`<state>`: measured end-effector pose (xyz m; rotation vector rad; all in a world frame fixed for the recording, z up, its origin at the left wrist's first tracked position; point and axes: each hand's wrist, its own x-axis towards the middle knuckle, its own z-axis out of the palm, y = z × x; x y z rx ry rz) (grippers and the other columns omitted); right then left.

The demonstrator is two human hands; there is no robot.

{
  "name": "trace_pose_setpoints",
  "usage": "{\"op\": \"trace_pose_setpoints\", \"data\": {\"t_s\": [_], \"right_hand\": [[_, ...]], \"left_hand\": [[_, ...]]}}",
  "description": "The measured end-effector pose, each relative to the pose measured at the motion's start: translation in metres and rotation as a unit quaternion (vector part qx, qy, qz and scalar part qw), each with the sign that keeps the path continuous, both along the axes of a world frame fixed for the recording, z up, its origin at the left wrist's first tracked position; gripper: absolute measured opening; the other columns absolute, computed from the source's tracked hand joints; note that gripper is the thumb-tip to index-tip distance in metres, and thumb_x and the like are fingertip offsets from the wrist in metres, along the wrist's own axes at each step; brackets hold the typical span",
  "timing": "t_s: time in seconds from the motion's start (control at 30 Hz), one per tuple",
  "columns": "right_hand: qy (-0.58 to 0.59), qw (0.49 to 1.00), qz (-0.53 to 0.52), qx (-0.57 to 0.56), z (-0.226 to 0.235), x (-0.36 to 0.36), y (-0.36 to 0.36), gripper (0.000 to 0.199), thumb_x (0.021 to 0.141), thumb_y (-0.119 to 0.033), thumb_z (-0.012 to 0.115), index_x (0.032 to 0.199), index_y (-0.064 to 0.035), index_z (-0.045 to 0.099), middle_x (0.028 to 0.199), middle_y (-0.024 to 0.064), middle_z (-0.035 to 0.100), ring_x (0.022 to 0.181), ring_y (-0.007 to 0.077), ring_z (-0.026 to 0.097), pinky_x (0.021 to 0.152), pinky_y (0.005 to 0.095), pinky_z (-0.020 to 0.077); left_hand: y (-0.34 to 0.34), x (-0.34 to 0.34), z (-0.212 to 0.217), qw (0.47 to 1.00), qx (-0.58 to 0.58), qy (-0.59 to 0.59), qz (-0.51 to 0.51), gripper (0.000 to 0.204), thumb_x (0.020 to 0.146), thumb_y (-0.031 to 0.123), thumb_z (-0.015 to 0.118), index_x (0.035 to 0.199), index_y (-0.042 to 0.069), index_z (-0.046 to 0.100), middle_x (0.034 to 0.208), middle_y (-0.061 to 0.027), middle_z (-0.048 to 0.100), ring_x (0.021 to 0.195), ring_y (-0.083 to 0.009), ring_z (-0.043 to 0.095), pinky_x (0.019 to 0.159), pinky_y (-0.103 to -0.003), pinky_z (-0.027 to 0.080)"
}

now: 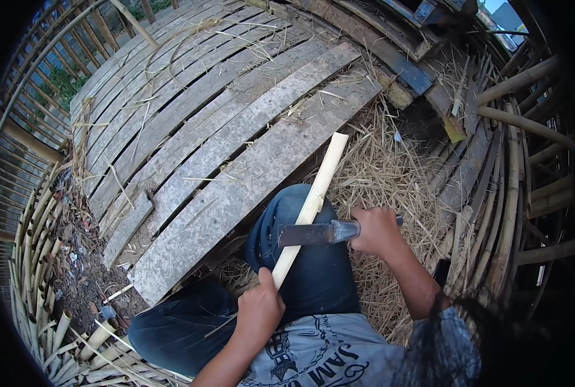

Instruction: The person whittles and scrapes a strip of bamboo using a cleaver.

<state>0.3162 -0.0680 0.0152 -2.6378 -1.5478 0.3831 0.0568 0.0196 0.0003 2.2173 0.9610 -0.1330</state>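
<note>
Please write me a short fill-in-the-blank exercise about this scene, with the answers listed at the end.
1. The right hand grips the knife by its ____.
2. Of the two ends of the pale strip, the left hand holds the one ____ (nearer/farther) to the grey shirt.
3. In this view, the blade passes ____ (over/under) the strip.
4. The trousers are ____ in colour.

Missing words: handle; nearer; over; blue.

The left hand (pixel 260 309) is closed, thumb (pixel 266 278) extended forward. The right hand (pixel 376 231) is clenched, fingertips apparently tucked under.
</note>
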Motion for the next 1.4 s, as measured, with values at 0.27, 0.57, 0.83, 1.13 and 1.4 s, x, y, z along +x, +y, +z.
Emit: {"op": "trace_pose_setpoints", "data": {"t_s": [0.27, 0.57, 0.83, 1.13, 1.4], "right_hand": [[-0.016, 1.000, -0.016, 0.008, 0.011, 0.011, 0.010, 0.012, 0.070, -0.017, 0.061, 0.075, -0.0062, 0.062, 0.063, 0.0205, 0.062, 0.063, 0.0421, 0.062, 0.064, 0.0492, 0.0514], [0.006, 0.945, -0.257, 0.203, 0.009, 0.052, 0.017, 0.011, 0.070, -0.016, 0.062, 0.072, -0.0055, 0.060, 0.061, 0.0180, 0.061, 0.059, 0.0394, 0.063, 0.059, 0.0469, 0.0509], [0.077, 0.996, 0.005, 0.050, 0.018, -0.003, -0.008, 0.016, 0.067, -0.020, 0.064, 0.077, -0.0079, 0.063, 0.064, 0.0177, 0.064, 0.064, 0.0368, 0.066, 0.060, 0.0452, 0.0514], [0.072, 0.997, -0.010, -0.025, 0.020, 0.007, 0.007, 0.016, 0.067, -0.022, 0.062, 0.072, -0.0061, 0.063, 0.069, 0.0189, 0.066, 0.069, 0.0387, 0.066, 0.068, 0.0508, 0.0520], [0.029, 0.999, -0.030, -0.020, 0.016, 0.019, -0.006, 0.019, 0.067, -0.020, 0.062, 0.078, -0.0050, 0.064, 0.066, 0.0201, 0.064, 0.066, 0.0401, 0.065, 0.064, 0.0486, 0.0513]], "left_hand": [[0.007, 0.010, 0.003, 0.999, 0.008, -0.036, 0.009, 0.024, 0.080, 0.004, 0.059, 0.095, -0.003, 0.042, 0.062, -0.0249, 0.060, 0.059, -0.0434, 0.062, 0.054, -0.053, 0.051], [-0.004, 0.007, 0.001, 1.000, -0.010, -0.018, -0.011, 0.028, 0.077, 0.005, 0.061, 0.096, -0.002, 0.042, 0.065, -0.0259, 0.061, 0.063, -0.0446, 0.063, 0.058, -0.054, 0.051], [-0.002, 0.010, -0.001, 0.998, -0.043, 0.040, 0.000, 0.033, 0.077, 0.010, 0.064, 0.099, 0.000, 0.043, 0.071, -0.0259, 0.063, 0.069, -0.0453, 0.063, 0.065, -0.055, 0.050], [-0.008, 0.006, -0.003, 0.999, -0.024, 0.022, -0.008, 0.034, 0.077, 0.010, 0.064, 0.101, -0.001, 0.043, 0.071, -0.0261, 0.063, 0.067, -0.0451, 0.063, 0.063, -0.055, 0.050], [-0.006, 0.014, 0.002, 0.999, 0.019, -0.049, -0.007, 0.022, 0.080, 0.005, 0.059, 0.092, -0.002, 0.042, 0.062, -0.0235, 0.061, 0.057, -0.0415, 0.063, 0.053, -0.050, 0.052]]}}
